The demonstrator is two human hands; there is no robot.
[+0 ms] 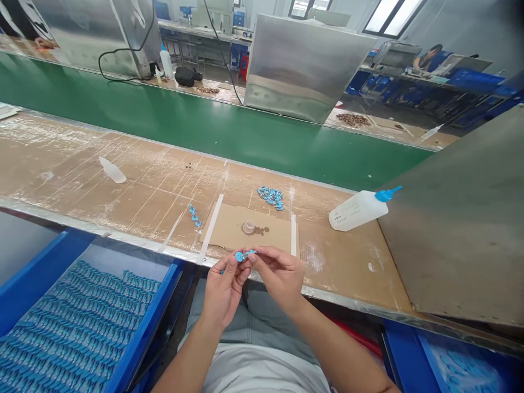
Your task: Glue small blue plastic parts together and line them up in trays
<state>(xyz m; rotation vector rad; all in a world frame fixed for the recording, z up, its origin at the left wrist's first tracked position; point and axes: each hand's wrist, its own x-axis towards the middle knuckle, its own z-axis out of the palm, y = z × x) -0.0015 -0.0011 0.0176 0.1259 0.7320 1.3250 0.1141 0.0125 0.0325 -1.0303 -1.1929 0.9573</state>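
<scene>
A blue piece (pixel 239 256) is pinched by left hand (pixel 223 286) and right hand (pixel 282 275). Its length is held crosswise between them

L grip (pixel 224 286) & R grip (pixel 284 274) pinch sm blue pc (pixel 239 256) nr taped cardboard (pixel 279 238)

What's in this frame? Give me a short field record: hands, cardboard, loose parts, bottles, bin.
Left hand: pinching small blue piece
Right hand: fingertips on same piece
Cardboard: in front of hands, white strips at both sides; small round cup and brown discs on it
Loose parts: blue pile beyond cardboard, short blue row left
Bottles: large white, blue nozzle, right; small white, left
Bin: blue bin, lower left, rows of blue pieces inside
</scene>
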